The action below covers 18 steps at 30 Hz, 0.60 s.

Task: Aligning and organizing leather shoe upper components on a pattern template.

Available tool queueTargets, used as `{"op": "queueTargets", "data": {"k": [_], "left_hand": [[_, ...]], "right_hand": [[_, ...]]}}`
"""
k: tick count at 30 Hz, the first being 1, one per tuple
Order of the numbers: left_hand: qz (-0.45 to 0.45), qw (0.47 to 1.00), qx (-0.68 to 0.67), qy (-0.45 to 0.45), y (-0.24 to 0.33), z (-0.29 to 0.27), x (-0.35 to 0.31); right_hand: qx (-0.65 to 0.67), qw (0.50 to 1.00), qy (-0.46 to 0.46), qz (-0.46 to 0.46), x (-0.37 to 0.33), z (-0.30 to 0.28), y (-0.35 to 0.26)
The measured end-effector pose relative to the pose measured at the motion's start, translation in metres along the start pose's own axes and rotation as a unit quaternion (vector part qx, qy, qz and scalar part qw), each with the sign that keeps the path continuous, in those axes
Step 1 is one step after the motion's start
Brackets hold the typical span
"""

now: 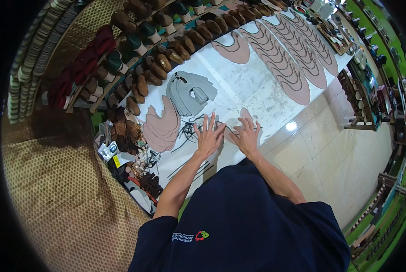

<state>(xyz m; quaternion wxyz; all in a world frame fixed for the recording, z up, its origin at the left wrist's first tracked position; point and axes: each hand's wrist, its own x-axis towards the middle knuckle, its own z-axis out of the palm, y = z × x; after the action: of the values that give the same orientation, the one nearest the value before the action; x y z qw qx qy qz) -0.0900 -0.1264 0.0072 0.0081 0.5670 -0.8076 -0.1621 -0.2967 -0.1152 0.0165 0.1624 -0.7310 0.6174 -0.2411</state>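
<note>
A pinkish-beige curved shoe-upper piece [245, 112] lies near the table's front edge, partly covered by my right hand [247, 137]. That hand rests on it with bent, spread fingers, and a thin dark strip shows beside the fingers. My left hand [209, 138] is spread just left of it, fingertips down, its thumb side toward the same piece. What lies under the palms is hidden. Tangled thin black strips [188, 130] lie next to my left hand. Farther left is an overlapping stack of pinkish pieces [161, 131], with a fanned stack of grey curved pieces [187, 97] behind.
Rows of overlapping pinkish pieces [280, 68] cover the far right of the white table [239, 86]. Brown shoe lasts [196, 37] line its back edge. Scraps and small packets [126, 154] crowd the left end. Shoe racks [359, 97] stand at the right, past the tiled floor.
</note>
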Motion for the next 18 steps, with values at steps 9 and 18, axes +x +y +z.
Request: {"op": "queueTargets", "data": {"k": [9,18], "left_hand": [[0.007,1.0,-0.003,0.012,-0.003,0.0,0.001],[-0.003,1.0,-0.002,0.007,-0.003,0.001,0.0]], "right_hand": [[-0.093,0.992,-0.005,-0.081,0.01,0.006,0.007],[-0.068,0.996,-0.011,-0.055,0.014,0.011,0.005]]}}
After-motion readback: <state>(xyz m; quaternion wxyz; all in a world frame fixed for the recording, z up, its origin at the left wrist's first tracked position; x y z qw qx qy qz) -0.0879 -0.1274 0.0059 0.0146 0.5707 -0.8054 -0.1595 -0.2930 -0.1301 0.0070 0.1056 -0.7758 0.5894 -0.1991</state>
